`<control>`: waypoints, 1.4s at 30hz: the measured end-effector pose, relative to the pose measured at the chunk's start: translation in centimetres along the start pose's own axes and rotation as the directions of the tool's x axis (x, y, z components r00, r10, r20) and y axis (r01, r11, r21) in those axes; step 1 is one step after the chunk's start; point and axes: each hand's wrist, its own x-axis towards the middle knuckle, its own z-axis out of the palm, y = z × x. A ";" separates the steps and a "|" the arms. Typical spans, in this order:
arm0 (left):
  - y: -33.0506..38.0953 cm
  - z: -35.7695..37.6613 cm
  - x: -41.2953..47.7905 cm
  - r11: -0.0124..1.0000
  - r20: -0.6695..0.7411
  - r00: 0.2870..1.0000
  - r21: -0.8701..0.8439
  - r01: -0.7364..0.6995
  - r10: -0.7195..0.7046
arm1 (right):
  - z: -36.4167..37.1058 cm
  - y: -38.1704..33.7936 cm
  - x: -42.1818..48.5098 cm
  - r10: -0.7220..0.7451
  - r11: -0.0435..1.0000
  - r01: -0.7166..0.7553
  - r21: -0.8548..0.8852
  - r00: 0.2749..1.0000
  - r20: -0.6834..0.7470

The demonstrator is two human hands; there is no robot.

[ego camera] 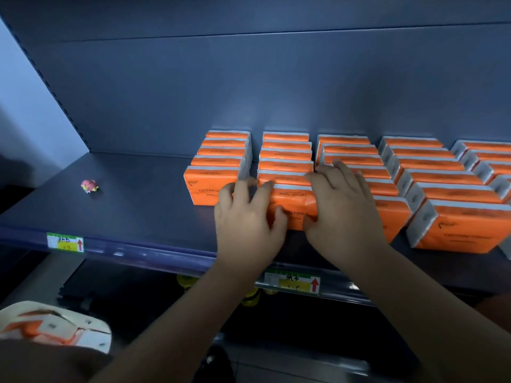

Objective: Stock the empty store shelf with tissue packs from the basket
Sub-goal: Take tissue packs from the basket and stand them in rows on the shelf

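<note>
Lower left: basket (55, 327) holding remaining packs. Centre: left hand (246, 217) and right hand (343, 205), fingers spread, clasp the front tissue pack (293, 205) on the shelf (138, 211); push evenly, squaring it against its row.

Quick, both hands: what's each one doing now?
Left hand: closed on front tissue pack.
Right hand: closed on the same pack.

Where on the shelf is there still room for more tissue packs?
The bare stretch of shelf left of the leftmost row of packs, around the small pink toy. Rightward it's crowded, rows side by side with only narrow gaps.
</note>
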 end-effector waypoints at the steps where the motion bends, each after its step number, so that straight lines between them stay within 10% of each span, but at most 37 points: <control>1: 0.7 -0.2 -0.3 0.999 -0.009 0.999 -0.019 0.036 -0.036 | -0.1 0.0 0.0 -0.022 0.999 0.022 0.030 1.000 -0.003; 12: -1.6 -11.0 0.5 0.939 -0.066 0.995 0.331 0.089 -0.070 | -0.1 -6.6 -1.1 -0.199 0.916 0.223 0.334 0.974 -0.104; 23: -11.6 -27.7 -12.0 0.712 -0.346 0.840 0.449 0.540 -0.419 | -2.8 -28.6 -5.3 -0.515 0.619 0.503 0.603 0.840 -0.173; 33: -22.8 -31.5 -29.0 0.461 -0.331 0.577 0.367 0.808 -0.747 | 9.4 -43.3 -13.6 -0.762 0.576 0.532 0.621 0.624 0.172; 42: -30.0 -24.4 -33.0 0.407 0.203 0.358 0.316 0.857 -0.911 | 22.0 -43.5 -13.9 -0.379 0.924 0.241 0.297 0.478 0.792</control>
